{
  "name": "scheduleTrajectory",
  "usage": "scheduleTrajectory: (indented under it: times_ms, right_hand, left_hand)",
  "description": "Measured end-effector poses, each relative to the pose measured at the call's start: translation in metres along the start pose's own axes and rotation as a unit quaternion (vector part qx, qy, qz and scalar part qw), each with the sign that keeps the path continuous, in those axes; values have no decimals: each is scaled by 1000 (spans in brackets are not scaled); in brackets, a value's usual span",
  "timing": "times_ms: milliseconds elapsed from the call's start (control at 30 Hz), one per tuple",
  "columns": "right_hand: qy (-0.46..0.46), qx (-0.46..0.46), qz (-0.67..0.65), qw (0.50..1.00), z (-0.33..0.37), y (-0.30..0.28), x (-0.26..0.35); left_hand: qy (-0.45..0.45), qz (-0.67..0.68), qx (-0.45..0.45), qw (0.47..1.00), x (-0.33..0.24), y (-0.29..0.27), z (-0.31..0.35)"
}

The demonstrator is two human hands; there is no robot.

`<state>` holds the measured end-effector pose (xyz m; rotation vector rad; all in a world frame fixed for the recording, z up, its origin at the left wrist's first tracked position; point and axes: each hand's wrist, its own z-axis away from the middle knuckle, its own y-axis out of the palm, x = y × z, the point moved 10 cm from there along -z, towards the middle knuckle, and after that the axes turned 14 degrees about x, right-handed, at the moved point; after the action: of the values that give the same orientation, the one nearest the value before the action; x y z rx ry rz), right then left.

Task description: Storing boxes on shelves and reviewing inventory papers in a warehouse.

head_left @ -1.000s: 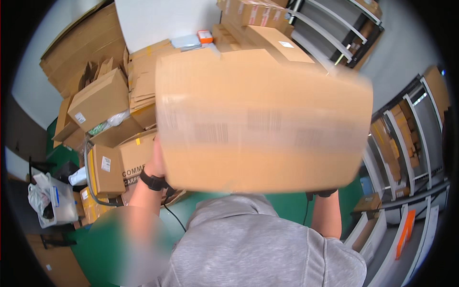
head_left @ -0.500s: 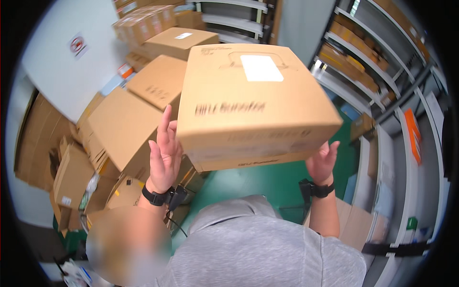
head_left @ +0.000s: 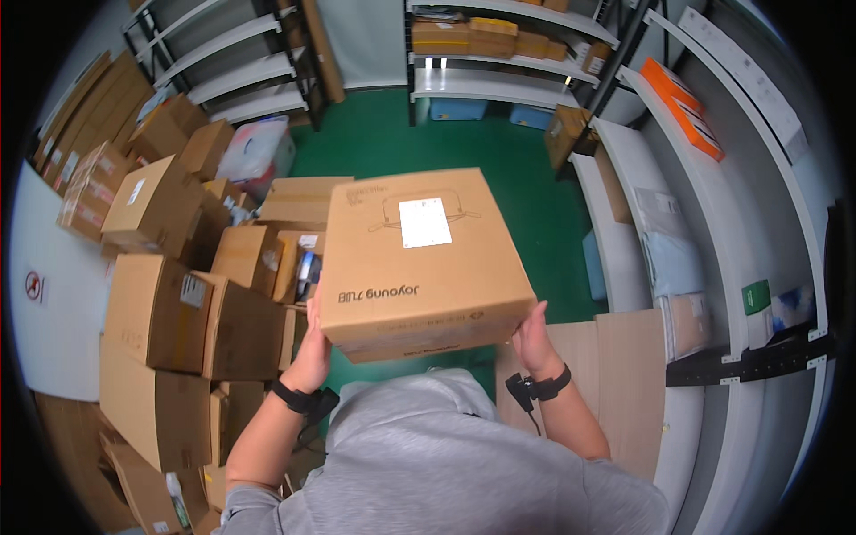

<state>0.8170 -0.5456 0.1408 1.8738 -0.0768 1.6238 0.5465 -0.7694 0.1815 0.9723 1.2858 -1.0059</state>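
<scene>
- Nearest, at the bottom of the frame, a grey hooded top (head_left: 446,464) fills the lower centre, with both forearms rising from it toward the middle.
- Each wrist carries a black band: one on the left wrist (head_left: 299,399) and one on the right wrist (head_left: 539,388).
- Just above, the left hand (head_left: 312,348) is spread flat against the lower left side of a large cardboard box (head_left: 419,259), fingers open and pressed to the cardboard.
- Opposite it, the right hand (head_left: 533,337) is likewise open, palm against the lower right side of the box, thumb showing at the edge.
- So the two hands are wide apart, clamped on the box from either side; it is held up in the centre of the frame, clear of the floor, its top face toward the camera and bearing a white label (head_left: 424,222).
- Left of the box, a heap of brown cartons (head_left: 178,303) crowds the left half of the frame, some open, some tilted.
- Lower right, flat cardboard sheets (head_left: 615,374) lie beside the person.
- Along the right side, white shelves (head_left: 713,267) curve upward, holding flat packets and an orange item (head_left: 691,107).
- Farther off, green floor (head_left: 383,143) stretches to the upper centre.
- Farthest, top of frame, more shelving (head_left: 499,53) carries small cartons, with blue bins (head_left: 459,109) beneath.
</scene>
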Motion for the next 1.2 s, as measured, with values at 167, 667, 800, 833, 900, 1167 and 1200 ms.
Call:
scheduleTrajectory:
  times_ms: [167,667,800,833,900,1167,1200]
  right_hand:
    - [-118,-16,68,991,-28,-47,68]
    - [20,-173,123,977,-235,-146,9]
    - [-63,-132,220,964,-309,-204,91]
    - [-63,-135,222,964,-322,-221,103]
    - [-130,-167,140,967,-337,-241,112]
    - [-113,-219,-48,968,-401,-372,125]
    - [-87,-238,-38,967,-409,-393,128]
  left_hand:
    - [48,109,86,989,-30,19,-108]
    - [-71,10,203,977,68,-67,-414]
    - [50,47,212,975,20,-84,-518]
    - [51,48,215,974,14,-87,-546]
    - [37,61,252,965,11,-106,-588]
    - [-188,171,307,917,128,-81,-758]
    - [-185,171,310,917,115,-62,-785]
